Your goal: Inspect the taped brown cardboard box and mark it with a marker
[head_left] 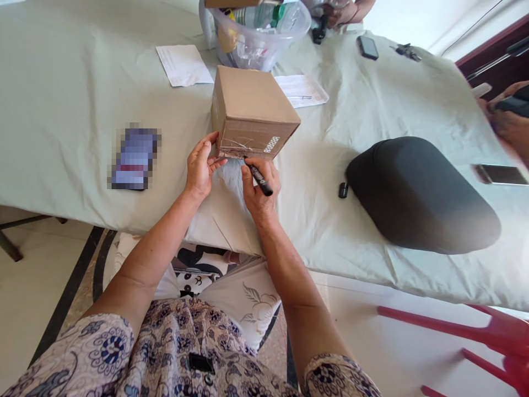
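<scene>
A brown cardboard box [256,96] stands on the cloth-covered table in front of me. Its near side has torn or creased clear tape and a small white patterned label [271,144]. My left hand [200,166] holds the box's lower left corner, fingers against its side and near the bottom edge. In my right hand [261,190] is a black marker [259,181], uncapped, gripped between thumb and fingers. Its tip meets the lower part of the near side; whatever mark it makes there is too small to tell. A black cap [343,190] lies to the right.
Behind the box stands a clear plastic tub [264,41] of bottles. Papers [184,65] and an envelope [303,90] lie nearby. A blurred phone [134,159] is left, a large black case [421,193] right. Other people's hands [512,118] show at the far edges.
</scene>
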Available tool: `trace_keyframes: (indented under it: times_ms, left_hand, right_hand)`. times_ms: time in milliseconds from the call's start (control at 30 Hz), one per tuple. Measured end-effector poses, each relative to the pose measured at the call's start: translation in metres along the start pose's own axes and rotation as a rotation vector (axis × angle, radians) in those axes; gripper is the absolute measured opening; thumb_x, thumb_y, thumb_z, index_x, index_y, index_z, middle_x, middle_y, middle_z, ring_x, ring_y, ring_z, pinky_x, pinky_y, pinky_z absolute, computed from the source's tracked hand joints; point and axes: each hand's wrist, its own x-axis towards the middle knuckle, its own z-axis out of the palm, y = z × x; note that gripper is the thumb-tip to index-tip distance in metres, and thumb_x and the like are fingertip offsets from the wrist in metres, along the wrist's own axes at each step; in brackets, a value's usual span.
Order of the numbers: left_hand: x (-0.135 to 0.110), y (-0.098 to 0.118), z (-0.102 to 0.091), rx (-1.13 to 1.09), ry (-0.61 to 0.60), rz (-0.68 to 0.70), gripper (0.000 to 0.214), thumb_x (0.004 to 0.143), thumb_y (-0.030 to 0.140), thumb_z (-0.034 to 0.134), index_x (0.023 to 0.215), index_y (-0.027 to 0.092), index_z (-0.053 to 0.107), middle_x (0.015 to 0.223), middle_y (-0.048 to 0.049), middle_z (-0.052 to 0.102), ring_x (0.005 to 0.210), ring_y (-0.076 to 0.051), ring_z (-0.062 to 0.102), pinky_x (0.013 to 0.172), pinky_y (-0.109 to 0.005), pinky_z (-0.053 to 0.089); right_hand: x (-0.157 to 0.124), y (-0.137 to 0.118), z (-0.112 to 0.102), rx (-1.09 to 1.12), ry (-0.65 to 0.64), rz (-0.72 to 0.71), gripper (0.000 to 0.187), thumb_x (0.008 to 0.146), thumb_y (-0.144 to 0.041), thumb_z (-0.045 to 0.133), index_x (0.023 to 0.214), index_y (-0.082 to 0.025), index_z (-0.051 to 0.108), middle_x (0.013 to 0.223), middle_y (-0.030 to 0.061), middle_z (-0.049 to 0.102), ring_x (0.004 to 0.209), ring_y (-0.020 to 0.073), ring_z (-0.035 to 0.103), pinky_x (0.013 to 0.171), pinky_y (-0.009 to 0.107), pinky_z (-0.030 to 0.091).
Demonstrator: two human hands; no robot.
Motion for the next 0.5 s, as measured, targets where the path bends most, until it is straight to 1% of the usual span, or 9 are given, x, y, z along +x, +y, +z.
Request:
trace_keyframes:
  times_ms: [33,100,200,233,267,300,333,433,500]
  left_hand:
    - [0.0,0.0,0.0,0.001,0.004,-0.005,0.036,0.096,0.054,0.053,0.118,0.031,0.072,0.138,-0.0021,0.07,0.111,-0.024,0.074,0.085,-0.032,0.062]
    - [0.001,-0.001,0.001,-0.004,0.006,-0.01,0.042,0.097,0.06,0.05,0.117,0.03,0.072,0.142,-0.0025,0.068,0.116,-0.025,0.072,0.088,-0.032,0.062]
    - [0.001,-0.001,0.001,-0.029,0.004,-0.007,0.061,0.094,0.074,0.041,0.115,0.026,0.072,0.142,-0.0076,0.067,0.125,-0.029,0.068,0.096,-0.037,0.059]
    - [0.001,0.0,0.0,-0.036,0.004,-0.004,0.067,0.093,0.079,0.038,0.114,0.025,0.071,0.141,-0.0093,0.067,0.127,-0.031,0.066,0.098,-0.039,0.058]
    - [0.002,0.0,0.0,-0.039,0.003,-0.004,0.072,0.091,0.083,0.034,0.114,0.025,0.071,0.14,-0.0105,0.067,0.13,-0.032,0.065,0.101,-0.042,0.057]
    - [0.002,0.001,-0.001,-0.038,0.0,-0.007,0.076,0.089,0.085,0.032,0.114,0.025,0.071,0.139,-0.0111,0.067,0.131,-0.033,0.063,0.103,-0.044,0.055]
    - [0.002,0.001,-0.002,-0.034,-0.006,-0.012,0.078,0.088,0.087,0.029,0.114,0.025,0.07,0.139,-0.0115,0.066,0.132,-0.034,0.062,0.104,-0.045,0.054]
    - [0.004,0.003,-0.005,-0.021,-0.015,-0.034,0.08,0.088,0.087,0.027,0.116,0.026,0.069,0.138,-0.0122,0.067,0.136,-0.033,0.06,0.108,-0.046,0.052]
    - [0.006,0.003,-0.006,-0.028,-0.009,-0.041,0.079,0.089,0.086,0.027,0.117,0.025,0.068,0.136,-0.0128,0.068,0.138,-0.032,0.058,0.111,-0.044,0.051]
  right_hand:
    - [0.0,-0.002,0.0,0.029,-0.011,0.035,0.034,0.099,-0.053,0.048,0.099,-0.027,0.07,0.095,0.0057,0.076,0.091,0.0224,0.07,0.091,0.043,0.055]
    - [0.0,-0.007,0.0,0.137,-0.103,0.054,0.034,0.098,-0.054,0.05,0.099,-0.027,0.07,0.096,0.0052,0.077,0.091,0.0216,0.071,0.09,0.042,0.057]
    - [0.0,-0.016,0.001,0.293,-0.312,-0.003,0.032,0.098,-0.053,0.052,0.11,-0.029,0.07,0.11,0.0048,0.078,0.103,0.0206,0.072,0.096,0.04,0.058]
    - [0.001,-0.017,0.002,0.311,-0.345,-0.028,0.032,0.098,-0.052,0.053,0.113,-0.03,0.07,0.114,0.0046,0.078,0.107,0.0205,0.072,0.099,0.04,0.057]
    - [0.0,-0.017,0.003,0.317,-0.346,-0.047,0.032,0.098,-0.052,0.053,0.115,-0.03,0.07,0.116,0.0046,0.077,0.11,0.0207,0.071,0.102,0.04,0.056]
    - [0.0,-0.015,0.004,0.319,-0.308,-0.056,0.033,0.098,-0.051,0.052,0.116,-0.031,0.069,0.117,0.0049,0.076,0.113,0.0211,0.071,0.104,0.041,0.055]
    - [0.0,-0.012,0.005,0.322,-0.237,-0.05,0.034,0.098,-0.052,0.051,0.118,-0.031,0.068,0.118,0.0054,0.075,0.115,0.0217,0.07,0.106,0.042,0.055]
    - [-0.001,0.004,0.005,0.33,0.084,0.03,0.04,0.099,-0.054,0.045,0.125,-0.03,0.063,0.119,0.0073,0.068,0.115,0.0234,0.068,0.105,0.046,0.054]
    - [0.0,0.013,0.002,0.3,0.297,0.077,0.041,0.098,-0.056,0.043,0.126,-0.031,0.06,0.115,0.0073,0.064,0.108,0.0233,0.069,0.1,0.048,0.056]
